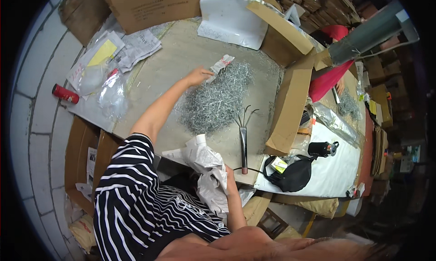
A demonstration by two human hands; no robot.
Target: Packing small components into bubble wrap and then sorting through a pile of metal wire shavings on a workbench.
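My left hand [198,76] reaches to the far left side of a heap of thin silvery nail-like metal pieces [215,99]. Its fingers are closed on a small strip of printed paper [222,65] with red marks, which lies against the heap's far edge. Close to my body, my right hand [230,178] grips a crumpled sheet of newspaper [206,163], which hangs partly over the table's near edge. Right of the heap lies a hand rake [244,145] with thin curved prongs and a dark handle. The right fingers are partly hidden by the newspaper.
Cardboard walls [290,106] border the table on the right. Newspapers [136,49], clear plastic bags [112,95] and a red can [65,94] lie left. A black bag [293,174] and black bottle [322,149] sit right. Beyond, a person in red [334,81] works at another heap.
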